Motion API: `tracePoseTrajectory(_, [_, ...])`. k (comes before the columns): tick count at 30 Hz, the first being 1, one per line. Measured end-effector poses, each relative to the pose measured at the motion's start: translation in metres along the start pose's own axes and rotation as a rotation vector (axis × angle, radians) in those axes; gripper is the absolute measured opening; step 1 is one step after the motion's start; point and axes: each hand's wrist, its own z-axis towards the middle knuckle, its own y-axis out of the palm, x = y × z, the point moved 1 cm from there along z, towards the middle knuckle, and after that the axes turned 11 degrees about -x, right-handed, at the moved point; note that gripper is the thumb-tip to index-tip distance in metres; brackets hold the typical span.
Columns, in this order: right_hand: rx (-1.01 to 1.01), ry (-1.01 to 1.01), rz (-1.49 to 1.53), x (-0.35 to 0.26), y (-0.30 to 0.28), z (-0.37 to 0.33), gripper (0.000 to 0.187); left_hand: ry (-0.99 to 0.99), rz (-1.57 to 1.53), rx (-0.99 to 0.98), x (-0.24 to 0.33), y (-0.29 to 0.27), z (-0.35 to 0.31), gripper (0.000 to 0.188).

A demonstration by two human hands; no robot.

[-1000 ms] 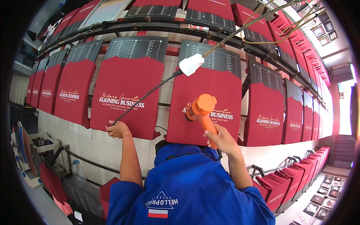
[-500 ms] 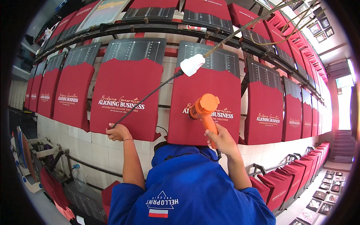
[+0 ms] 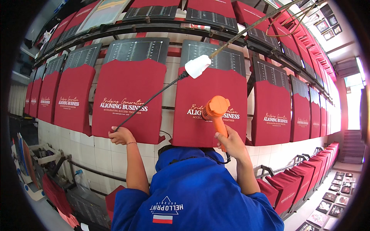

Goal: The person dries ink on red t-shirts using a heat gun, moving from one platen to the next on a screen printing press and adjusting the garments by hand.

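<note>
My right hand (image 3: 232, 143) is wrapped round the handle of an orange hair dryer (image 3: 219, 107). Its dark nozzle points left and down, over the white and gold print on a dark red shirt (image 3: 210, 90) stretched on a black board. A black cord (image 3: 148, 102) runs down from a white plug connector (image 3: 197, 66) to my left hand (image 3: 121, 136), whose fingers are closed on it. That hand is by the lower edge of the neighbouring red shirt (image 3: 129, 82), which bears the same print. The dryer partly hides the print under it.
More red shirts (image 3: 271, 111) on boards stand in rows to both sides. A black metal rail (image 3: 150, 24) crosses behind them. From the upper right a rope-like cable (image 3: 250, 29) hangs down to the connector. At the lower right stands another row of red-covered boards (image 3: 287, 186).
The dryer and my right hand have shifted slightly to the right over the print. My left hand keeps its place on the cord.
</note>
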Motion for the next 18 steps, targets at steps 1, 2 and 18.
tracePoseTrajectory(1, [-0.013,0.005,0.012,-0.001,-0.004,-0.001,0.026,0.001,-0.003,-0.001,-0.001,0.000,0.000,0.052])
tracePoseTrajectory(2, [-0.027,0.009,0.024,-0.001,-0.006,-0.002,0.027,0.003,-0.006,-0.001,-0.001,0.000,-0.001,0.052])
tracePoseTrajectory(18, [0.076,0.013,-0.011,0.007,-0.021,-0.020,0.028,0.047,-0.025,0.031,-0.010,0.006,0.006,0.052])
